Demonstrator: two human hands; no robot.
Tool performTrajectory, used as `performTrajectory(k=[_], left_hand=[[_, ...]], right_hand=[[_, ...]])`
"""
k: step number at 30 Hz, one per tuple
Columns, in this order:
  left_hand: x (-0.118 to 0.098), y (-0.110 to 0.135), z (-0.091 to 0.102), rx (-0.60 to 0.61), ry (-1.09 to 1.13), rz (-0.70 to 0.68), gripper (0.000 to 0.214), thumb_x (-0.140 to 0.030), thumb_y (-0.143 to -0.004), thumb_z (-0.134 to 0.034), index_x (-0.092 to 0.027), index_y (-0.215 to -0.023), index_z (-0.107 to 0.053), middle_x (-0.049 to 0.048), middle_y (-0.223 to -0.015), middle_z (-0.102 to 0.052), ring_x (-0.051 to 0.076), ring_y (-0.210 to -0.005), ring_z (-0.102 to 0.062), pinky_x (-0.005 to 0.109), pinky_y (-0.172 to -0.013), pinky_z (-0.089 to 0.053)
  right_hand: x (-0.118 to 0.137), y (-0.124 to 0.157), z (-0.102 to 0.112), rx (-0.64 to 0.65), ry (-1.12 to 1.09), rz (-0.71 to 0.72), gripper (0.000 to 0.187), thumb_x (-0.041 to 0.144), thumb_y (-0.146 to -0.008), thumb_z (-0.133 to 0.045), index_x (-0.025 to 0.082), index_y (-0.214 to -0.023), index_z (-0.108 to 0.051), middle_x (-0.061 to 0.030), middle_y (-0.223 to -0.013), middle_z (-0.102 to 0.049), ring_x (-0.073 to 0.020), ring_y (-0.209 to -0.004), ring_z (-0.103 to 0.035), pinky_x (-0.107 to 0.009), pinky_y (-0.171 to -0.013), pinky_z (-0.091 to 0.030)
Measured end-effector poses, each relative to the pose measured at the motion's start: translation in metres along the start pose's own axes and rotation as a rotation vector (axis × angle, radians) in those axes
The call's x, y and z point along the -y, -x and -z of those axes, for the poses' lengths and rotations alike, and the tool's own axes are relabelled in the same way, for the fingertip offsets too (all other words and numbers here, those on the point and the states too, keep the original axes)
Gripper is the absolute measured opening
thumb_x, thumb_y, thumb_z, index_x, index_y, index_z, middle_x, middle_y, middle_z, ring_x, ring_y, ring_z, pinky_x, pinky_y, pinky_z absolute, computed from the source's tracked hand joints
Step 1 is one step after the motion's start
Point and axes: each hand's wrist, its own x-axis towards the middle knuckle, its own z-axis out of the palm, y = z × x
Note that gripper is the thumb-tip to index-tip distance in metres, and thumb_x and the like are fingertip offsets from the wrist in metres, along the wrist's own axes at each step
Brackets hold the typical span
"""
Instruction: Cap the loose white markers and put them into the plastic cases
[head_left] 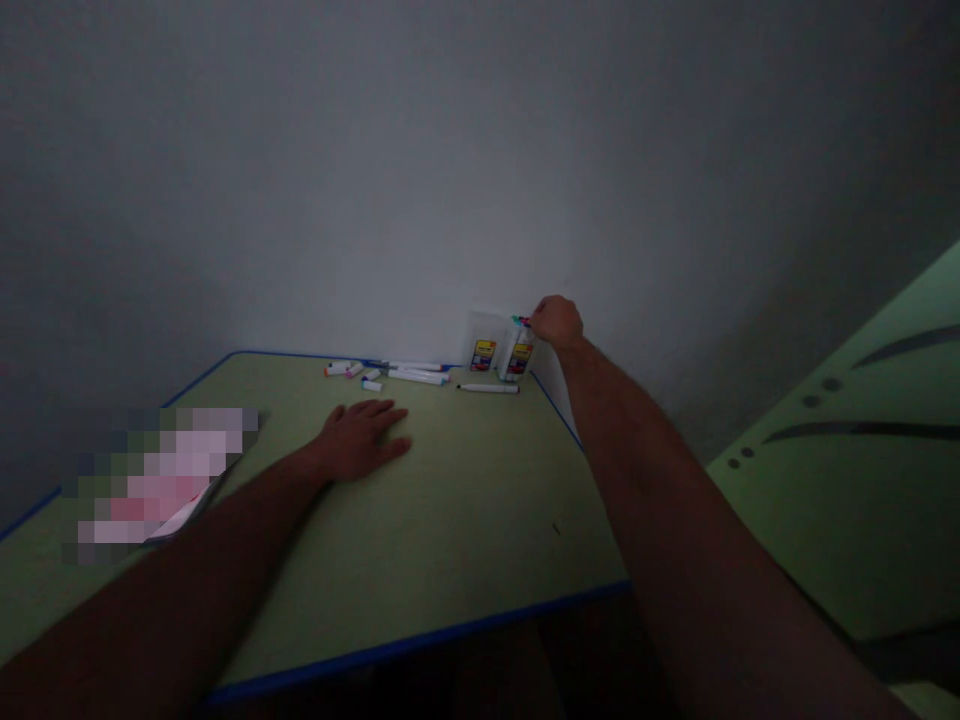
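Observation:
My left hand (pixel 364 438) lies flat on the green table (pixel 465 520), fingers stretched out, holding nothing. My right hand (pixel 556 321) reaches to the far right corner with its fingers pinched on a marker (pixel 520 321) at the top of a clear marker case (pixel 517 350). A second clear case (pixel 482 343) stands just left of it against the wall. Several loose markers (pixel 416 373) and caps (pixel 352 370) lie along the back edge, and one dark-tipped marker (pixel 487 388) lies in front of the cases.
A pink and white paper item (pixel 161 475) lies at the table's left side. The table has a blue rim and stands against a grey wall. Another green surface (pixel 855 480) with dark marks sits to the right.

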Motion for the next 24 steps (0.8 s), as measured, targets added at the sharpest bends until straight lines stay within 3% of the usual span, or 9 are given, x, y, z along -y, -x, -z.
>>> performTrajectory(k=[7, 12, 17, 24], left_hand=[[-0.001, -0.001, 0.001, 0.005, 0.001, 0.009, 0.075, -0.068, -0.09, -0.035, -0.026, -0.152, -0.044, 0.0105, -0.162, -0.036, 0.035, -0.147, -0.033, 0.059, -0.115, -0.026], [-0.002, 0.0, 0.002, -0.005, 0.009, -0.012, 0.075, -0.068, -0.091, -0.035, -0.025, -0.151, -0.045, 0.0115, -0.161, -0.038, 0.034, -0.147, -0.034, 0.058, -0.115, -0.027], [-0.002, 0.002, 0.004, -0.01, 0.014, -0.022, 0.074, -0.066, -0.092, -0.035, -0.023, -0.151, -0.046, 0.0132, -0.16, -0.038, 0.033, -0.147, -0.034, 0.06, -0.114, -0.027], [0.0, 0.002, 0.002, -0.022, 0.042, -0.024, 0.074, -0.068, -0.091, -0.037, -0.023, -0.15, -0.047, 0.0132, -0.16, -0.039, 0.033, -0.146, -0.036, 0.058, -0.115, -0.027]], right_hand=[[0.017, 0.033, 0.004, -0.178, -0.087, -0.089, 0.02, 0.022, -0.089, -0.056, 0.015, -0.094, -0.074, -0.0151, -0.1, -0.073, -0.0249, -0.095, -0.068, -0.035, -0.085, -0.052], [0.032, 0.075, -0.012, -0.139, -0.183, -0.067, 0.027, 0.023, -0.092, -0.049, 0.015, -0.092, -0.074, -0.0122, -0.096, -0.074, -0.0221, -0.091, -0.068, -0.032, -0.085, -0.049], [0.042, 0.11, -0.041, -0.029, -0.281, -0.148, 0.024, 0.024, -0.089, -0.055, 0.014, -0.092, -0.077, -0.0108, -0.096, -0.076, -0.0212, -0.092, -0.069, -0.028, -0.082, -0.048], [0.037, 0.127, -0.065, -0.002, -0.363, -0.21, 0.032, 0.036, -0.093, -0.055, 0.014, -0.093, -0.079, -0.0107, -0.089, -0.077, -0.0205, -0.084, -0.07, -0.027, -0.079, -0.048]])
